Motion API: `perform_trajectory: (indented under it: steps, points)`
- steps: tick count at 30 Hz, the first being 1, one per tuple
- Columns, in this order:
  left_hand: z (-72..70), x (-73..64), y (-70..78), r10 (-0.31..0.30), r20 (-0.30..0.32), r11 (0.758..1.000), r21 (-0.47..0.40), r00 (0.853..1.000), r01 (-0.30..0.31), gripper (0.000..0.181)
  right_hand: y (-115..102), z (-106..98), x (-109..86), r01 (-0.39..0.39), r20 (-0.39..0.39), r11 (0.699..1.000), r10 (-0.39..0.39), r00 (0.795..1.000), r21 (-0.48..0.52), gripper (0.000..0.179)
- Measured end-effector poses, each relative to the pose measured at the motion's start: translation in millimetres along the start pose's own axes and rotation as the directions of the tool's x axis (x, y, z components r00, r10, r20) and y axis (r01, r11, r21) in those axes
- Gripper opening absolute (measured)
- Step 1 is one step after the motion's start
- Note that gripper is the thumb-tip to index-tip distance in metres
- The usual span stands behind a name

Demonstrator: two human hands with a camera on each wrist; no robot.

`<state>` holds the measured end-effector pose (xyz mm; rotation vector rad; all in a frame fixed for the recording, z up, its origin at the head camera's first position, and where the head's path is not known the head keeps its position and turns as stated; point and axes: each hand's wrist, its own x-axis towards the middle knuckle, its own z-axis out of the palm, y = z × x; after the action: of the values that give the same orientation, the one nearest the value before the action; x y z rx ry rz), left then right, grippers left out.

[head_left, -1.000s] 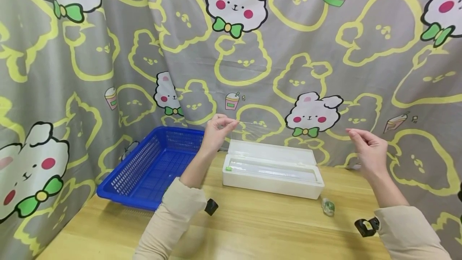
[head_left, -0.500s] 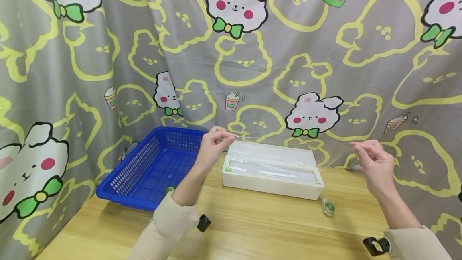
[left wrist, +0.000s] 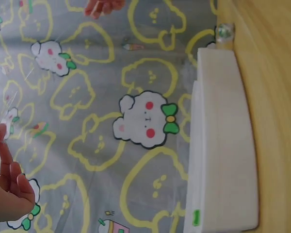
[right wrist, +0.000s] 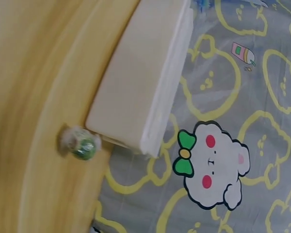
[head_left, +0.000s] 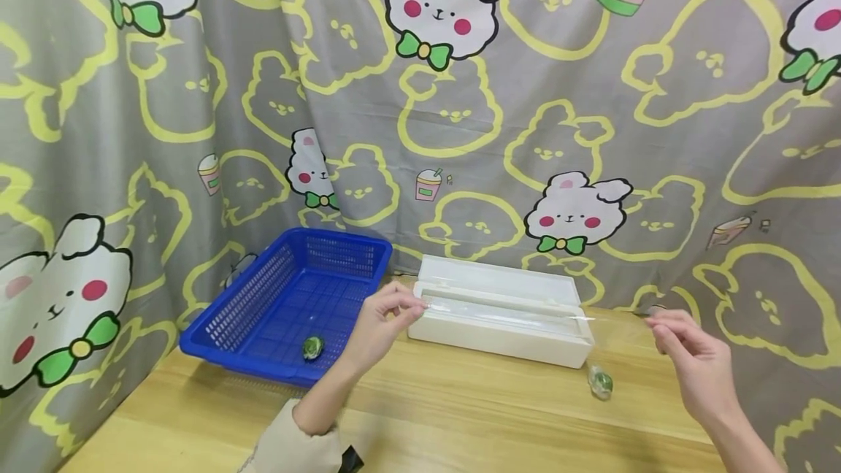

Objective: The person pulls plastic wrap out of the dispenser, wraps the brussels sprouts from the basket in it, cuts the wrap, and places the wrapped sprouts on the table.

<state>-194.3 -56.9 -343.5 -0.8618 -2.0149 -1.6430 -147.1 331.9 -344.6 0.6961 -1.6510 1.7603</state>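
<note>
A sheet of clear plastic wrap (head_left: 581, 317) stretches between my two hands, faint except for bright streaks. My left hand (head_left: 384, 323) pinches one end between thumb and fingertips, overlapping the left front of the white wrap box (head_left: 499, 341) in the head view. The other end is pinched by my right hand (head_left: 699, 360), out past the box's right side. The box stands with its lid (head_left: 499, 279) raised. At its right front corner lies a small round green thing (head_left: 601, 382) in crinkled clear film. The left wrist view catches my left hand (left wrist: 12, 187) at its left edge.
A blue plastic basket (head_left: 220, 356) stands to the left, with another small round green thing (head_left: 312, 347) inside. Behind the wooden table (head_left: 460, 422) hangs a grey patterned curtain (head_left: 355, 115), close behind the box and basket.
Both hands have come down from above the box to about its height, keeping the wrap between them. The left forearm no longer covers the green thing in the basket. The head view shifted slightly.
</note>
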Motion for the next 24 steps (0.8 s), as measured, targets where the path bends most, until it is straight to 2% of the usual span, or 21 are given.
perform_trajectory:
  steps: [3, 5, 10, 12, 14, 16, 18, 21, 24]
  points:
    - [1.8, -13.7, -4.2, 0.027, 0.032, 1.0, 0.005, 0.999, -0.028, 0.005, 1, -4, -13.3, -0.036, 0.03, 0.999, 0.037, 0.999, -0.036, 0.026]
    - [3.1, -22.9, -6.4, 0.043, 0.067, 0.999, 0.004, 0.997, -0.044, 0.005, 3, -8, -22.3, -0.052, 0.089, 0.999, 0.053, 0.995, -0.013, 0.027]
    - [4.6, -44.2, -12.7, 0.072, 0.179, 0.997, 0.009, 0.981, -0.075, 0.005, 5, -18, -48.0, -0.155, 0.179, 0.986, 0.165, 0.97, -0.066, 0.033]
    - [5.0, -51.8, -17.0, 0.068, 0.226, 0.997, 0.017, 0.972, -0.073, 0.005, 8, -22, -57.6, -0.157, 0.229, 0.983, 0.176, 0.957, -0.097, 0.036]
    - [4.1, -59.1, -21.6, 0.055, 0.271, 0.998, 0.019, 0.961, -0.063, 0.005, 14, -25, -65.9, -0.123, 0.311, 0.99, 0.14, 0.94, -0.073, 0.039]
    - [1.8, -65.4, -26.0, 0.036, 0.325, 0.999, 0.027, 0.945, -0.047, 0.006, 20, -27, -75.4, -0.11, 0.379, 0.994, 0.111, 0.919, -0.024, 0.042]
    - [-0.6, -69.9, -31.5, 0.019, 0.386, 0.999, 0.031, 0.922, -0.034, 0.007, 27, -31, -86.2, -0.097, 0.429, 0.995, 0.088, 0.899, 0.0, 0.045]
    - [-4.4, -77.1, -40.9, -0.031, 0.482, 0.999, 0.043, 0.876, 0.012, 0.011, 40, -34, -101.4, -0.124, 0.473, 0.991, 0.09, 0.877, 0.043, 0.049]
    - [-4.4, -84.2, -49.6, -0.069, 0.547, 0.997, 0.064, 0.834, 0.041, 0.013, 50, -37, -111.2, -0.125, 0.507, 0.992, 0.11, 0.855, -0.006, 0.053]
